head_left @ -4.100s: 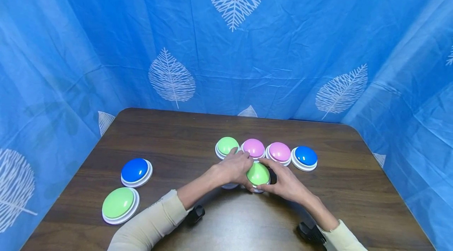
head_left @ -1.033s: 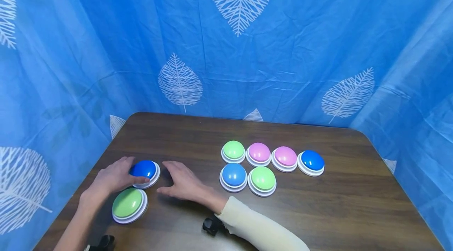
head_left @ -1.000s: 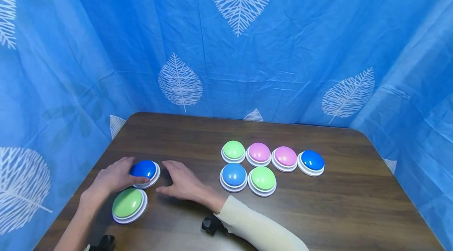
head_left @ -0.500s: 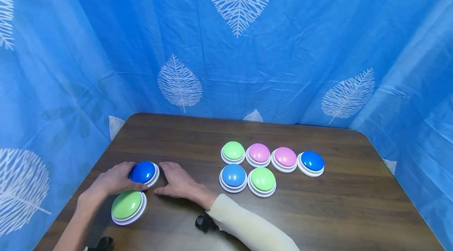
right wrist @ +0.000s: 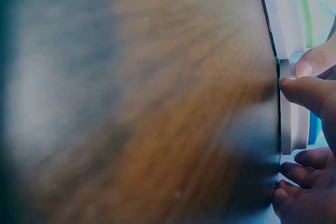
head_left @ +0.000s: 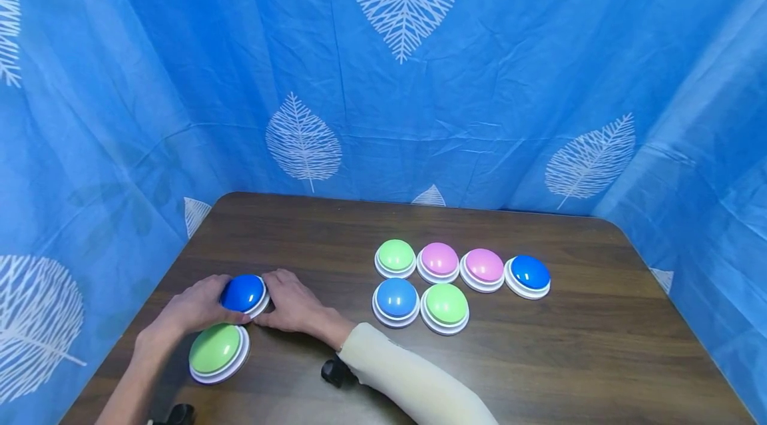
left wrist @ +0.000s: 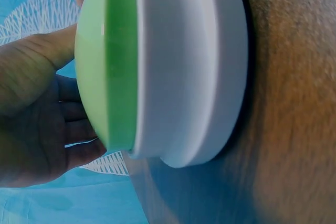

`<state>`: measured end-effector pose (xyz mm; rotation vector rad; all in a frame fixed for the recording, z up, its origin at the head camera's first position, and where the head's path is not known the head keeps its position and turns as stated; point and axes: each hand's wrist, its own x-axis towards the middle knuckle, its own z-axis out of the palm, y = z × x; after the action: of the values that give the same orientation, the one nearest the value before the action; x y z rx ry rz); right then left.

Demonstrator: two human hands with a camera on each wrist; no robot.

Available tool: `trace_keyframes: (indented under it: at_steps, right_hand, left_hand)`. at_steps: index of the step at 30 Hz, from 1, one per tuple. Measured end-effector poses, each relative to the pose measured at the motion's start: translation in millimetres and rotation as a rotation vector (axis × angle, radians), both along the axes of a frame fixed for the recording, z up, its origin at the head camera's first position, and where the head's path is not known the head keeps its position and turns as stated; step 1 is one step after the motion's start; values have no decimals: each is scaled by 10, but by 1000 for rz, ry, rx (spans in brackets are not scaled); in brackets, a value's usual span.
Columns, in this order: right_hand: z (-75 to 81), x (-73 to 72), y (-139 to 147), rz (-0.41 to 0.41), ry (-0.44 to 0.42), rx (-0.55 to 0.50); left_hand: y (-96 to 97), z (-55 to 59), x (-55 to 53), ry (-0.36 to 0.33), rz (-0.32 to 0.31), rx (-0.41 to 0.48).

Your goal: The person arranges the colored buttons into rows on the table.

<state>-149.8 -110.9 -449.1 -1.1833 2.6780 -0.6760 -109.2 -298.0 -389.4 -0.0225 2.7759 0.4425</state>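
At the left of the head view, a blue dome push button (head_left: 242,292) with a white base sits between both hands. My left hand (head_left: 194,305) holds its left side, thumb along the near edge. My right hand (head_left: 293,305) grips its right side; in the right wrist view the right thumb (right wrist: 310,94) touches the white base, with the other fingers beyond it. Directly in front lies a green push button (head_left: 214,349), close below the left hand. It fills much of the left wrist view and partly hides the left fingers.
Right of the hands, a back row holds a green button (head_left: 396,256), two pink buttons (head_left: 439,259) and a dark blue button (head_left: 530,272). A lighter blue button (head_left: 396,298) and another green button (head_left: 446,304) stand before it. Blue curtains (head_left: 479,78) surround the brown table (head_left: 569,358).
Both hands have let go of the green button in the front row and moved left to the blue button. Over the last second the right hand has closed in on its right side.
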Motion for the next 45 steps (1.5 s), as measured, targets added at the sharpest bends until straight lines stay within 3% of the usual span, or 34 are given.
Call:
trace_keyframes:
  at_steps: [22, 45]
  right_hand:
    - [-2, -19, -27, -28, -79, -48]
    - [13, -136, 115, -25, -150, -155]
  left_hand:
    - [-7, -4, 18, 7, -9, -1]
    - [55, 34, 15, 132, -41, 49]
